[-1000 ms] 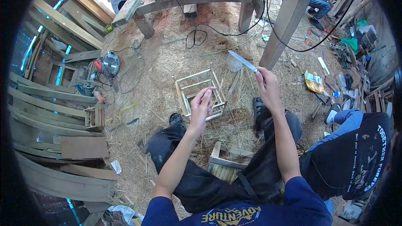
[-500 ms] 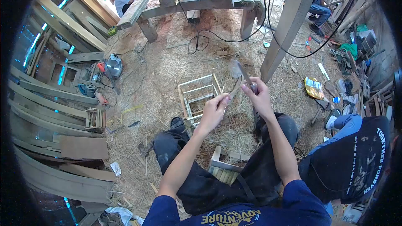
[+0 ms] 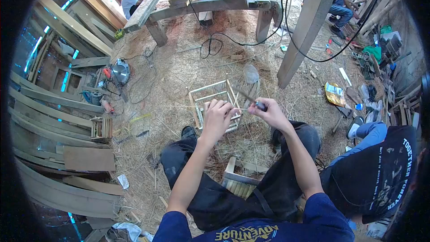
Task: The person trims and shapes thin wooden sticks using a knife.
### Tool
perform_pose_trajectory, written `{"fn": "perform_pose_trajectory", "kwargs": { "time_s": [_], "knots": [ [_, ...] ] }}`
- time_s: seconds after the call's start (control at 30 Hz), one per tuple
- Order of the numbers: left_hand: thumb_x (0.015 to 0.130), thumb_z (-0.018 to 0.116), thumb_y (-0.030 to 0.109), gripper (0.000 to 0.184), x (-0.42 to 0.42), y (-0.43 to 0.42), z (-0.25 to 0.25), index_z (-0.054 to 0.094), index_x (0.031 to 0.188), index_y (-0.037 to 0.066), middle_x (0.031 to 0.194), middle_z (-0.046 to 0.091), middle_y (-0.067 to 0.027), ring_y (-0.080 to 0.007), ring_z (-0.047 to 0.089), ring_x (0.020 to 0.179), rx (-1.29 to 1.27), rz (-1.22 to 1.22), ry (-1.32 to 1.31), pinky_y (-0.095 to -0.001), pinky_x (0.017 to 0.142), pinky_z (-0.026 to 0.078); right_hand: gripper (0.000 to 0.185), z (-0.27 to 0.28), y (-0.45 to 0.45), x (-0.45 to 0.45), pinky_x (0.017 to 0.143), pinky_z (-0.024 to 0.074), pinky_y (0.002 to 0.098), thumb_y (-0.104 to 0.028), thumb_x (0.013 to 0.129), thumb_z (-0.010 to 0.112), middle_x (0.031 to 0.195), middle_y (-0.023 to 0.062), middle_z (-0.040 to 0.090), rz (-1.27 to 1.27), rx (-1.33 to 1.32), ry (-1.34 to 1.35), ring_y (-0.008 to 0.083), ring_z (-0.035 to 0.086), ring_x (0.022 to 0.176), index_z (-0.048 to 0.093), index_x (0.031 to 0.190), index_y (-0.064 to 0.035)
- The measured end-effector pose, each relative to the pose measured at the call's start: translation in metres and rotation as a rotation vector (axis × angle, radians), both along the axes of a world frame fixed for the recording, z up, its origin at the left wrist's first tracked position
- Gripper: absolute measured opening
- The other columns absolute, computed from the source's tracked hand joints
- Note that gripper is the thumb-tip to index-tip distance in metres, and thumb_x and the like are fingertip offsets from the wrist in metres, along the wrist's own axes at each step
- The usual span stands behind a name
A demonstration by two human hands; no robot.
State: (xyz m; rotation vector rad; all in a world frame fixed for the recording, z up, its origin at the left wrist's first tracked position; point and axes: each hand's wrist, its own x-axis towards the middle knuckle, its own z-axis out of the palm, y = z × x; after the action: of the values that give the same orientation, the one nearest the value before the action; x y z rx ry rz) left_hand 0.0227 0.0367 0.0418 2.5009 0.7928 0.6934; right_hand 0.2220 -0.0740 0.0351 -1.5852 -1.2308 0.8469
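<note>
My right hand (image 3: 270,113) is closed around the dark handle of a knife (image 3: 245,94), whose blade slants up and to the left. Pinched in my left hand (image 3: 218,117) is a thin pale wooden strip (image 3: 181,106), lying almost level. Its right end reaches my right fingertips, beside the knife handle. Just beyond my left hand, a small open frame of thin sticks (image 3: 193,103) rests on the floor, partly hidden by that hand. Between my legs stands a small slatted wooden piece (image 3: 242,184).
A clear plastic bag (image 3: 251,74) lies past the frame, near a wooden post (image 3: 309,36). Ahead is a workbench (image 3: 206,4) with cables. A circular saw (image 3: 120,71) sits left. A co-worker in a black shirt (image 3: 367,175) is close on my right; two people are farther off.
My left hand has moved left, and the strip has swung from slanting to nearly level. My right hand has lowered slightly, and the knife blade now tilts further left.
</note>
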Motion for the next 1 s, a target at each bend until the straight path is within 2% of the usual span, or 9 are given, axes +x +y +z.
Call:
{"fn": "perform_pose_trajectory", "kwargs": {
  "time_s": [0.1, 0.13, 0.23, 0.3, 0.4, 0.53, 0.63, 0.97, 1.0],
  "knots": [
    [0.086, 0.072, 0.027, 0.019, -0.006, 0.001, 0.010, 0.072, 0.092, 0.009, 0.109, 0.059, -0.0129, -0.0301, 0.049, 0.115, 0.161, 0.041, -0.026, -0.0502, 0.108, 0.026, 0.022, -0.003, 0.003, -0.006, 0.059, 0.0358, 0.0261, -0.022, 0.090, 0.073, 0.068, -0.0053, 0.050, 0.080, -0.054, -0.031, 0.0061, 0.042, 0.066, 0.067, 0.087, -0.0016],
    [0.085, 0.073, 0.028, 0.024, -0.006, 0.000, 0.010, 0.070, 0.097, 0.007, 0.129, 0.049, -0.0174, -0.0361, 0.038, 0.129, 0.224, 0.076, -0.046, -0.0566, 0.114, 0.018, 0.024, -0.002, 0.004, -0.009, 0.058, 0.0348, 0.0249, -0.024, 0.092, 0.072, 0.068, -0.0056, 0.048, 0.120, -0.035, -0.034, 0.0051, 0.041, 0.066, 0.065, 0.089, -0.0016],
    [0.086, 0.073, 0.031, 0.030, 0.001, -0.007, 0.024, 0.068, 0.104, 0.007, 0.135, 0.045, -0.0203, -0.0365, 0.031, 0.135, 0.201, 0.250, -0.152, -0.0560, 0.117, 0.015, 0.024, -0.001, 0.008, -0.025, 0.056, 0.0336, 0.0232, -0.026, 0.094, 0.069, 0.068, -0.0061, 0.047, 0.115, 0.059, 0.135, 0.0038, 0.040, 0.064, 0.063, 0.092, -0.0031],
    [0.088, 0.073, 0.030, 0.032, 0.016, -0.012, 0.027, 0.066, 0.108, 0.006, 0.135, 0.045, -0.0196, -0.0340, 0.036, 0.132, 0.053, 0.349, -0.389, -0.0533, 0.115, 0.022, 0.022, 0.003, 0.010, -0.031, 0.058, 0.0373, 0.0241, -0.027, 0.096, 0.066, 0.073, -0.0061, 0.051, 0.105, -0.015, 0.389, 0.0049, 0.046, 0.065, 0.062, 0.097, -0.0054],
    [0.093, 0.069, 0.026, 0.031, 0.022, -0.007, 0.000, 0.064, 0.113, 0.003, 0.129, 0.052, -0.0148, -0.0256, 0.047, 0.123, -0.455, 0.263, -0.590, -0.0434, 0.107, 0.035, 0.023, 0.004, 0.016, -0.041, 0.055, 0.0346, 0.0215, -0.028, 0.096, 0.066, 0.074, -0.0074, 0.051, 0.041, 0.024, 0.583, 0.0020, 0.044, 0.064, 0.064, 0.102, -0.0068],
    [0.099, 0.061, 0.020, 0.027, 0.026, -0.005, -0.004, 0.061, 0.117, 0.001, 0.111, 0.063, -0.0048, -0.0114, 0.058, 0.102, -1.044, 0.050, -0.545, -0.0276, 0.092, 0.045, 0.026, 0.006, 0.021, -0.047, 0.052, 0.0301, 0.0191, -0.030, 0.096, 0.067, 0.075, -0.0093, 0.051, -0.012, 0.030, 0.708, -0.0003, 0.040, 0.061, 0.064, 0.108, -0.0073],
    [0.100, 0.060, 0.024, 0.029, 0.036, -0.010, -0.008, 0.062, 0.116, 0.000, 0.090, 0.064, 0.0006, -0.0044, 0.054, 0.078, -0.987, 0.057, -0.708, -0.0207, 0.068, 0.043, 0.026, 0.001, 0.023, -0.046, 0.052, 0.0292, 0.0187, -0.031, 0.096, 0.066, 0.076, -0.0101, 0.051, -0.023, 0.052, 0.708, -0.0007, 0.040, 0.061, 0.065, 0.108, -0.0079],
    [0.105, 0.048, 0.020, 0.016, 0.031, -0.006, 0.008, 0.052, 0.105, 0.005, 0.082, 0.052, 0.0012, -0.0074, 0.049, 0.067, -1.041, 0.007, -0.784, -0.0239, 0.065, 0.042, 0.023, -0.008, 0.022, -0.029, 0.052, 0.0282, 0.0196, -0.028, 0.099, 0.063, 0.073, -0.0090, 0.049, -0.236, 0.203, 0.380, -0.0001, 0.037, 0.060, 0.065, 0.105, -0.0052],
    [0.105, 0.047, 0.020, 0.015, 0.029, -0.006, 0.008, 0.050, 0.106, 0.006, 0.079, 0.049, 0.0022, -0.0068, 0.044, 0.063, -1.097, 0.013, -0.805, -0.0235, 0.061, 0.040, 0.030, -0.005, 0.018, -0.022, 0.069, 0.0430, 0.0235, -0.031, 0.098, 0.063, 0.084, -0.0030, 0.063, -0.239, 0.138, 0.248, 0.0038, 0.052, 0.076, 0.067, 0.104, -0.0024]
  ]
}}
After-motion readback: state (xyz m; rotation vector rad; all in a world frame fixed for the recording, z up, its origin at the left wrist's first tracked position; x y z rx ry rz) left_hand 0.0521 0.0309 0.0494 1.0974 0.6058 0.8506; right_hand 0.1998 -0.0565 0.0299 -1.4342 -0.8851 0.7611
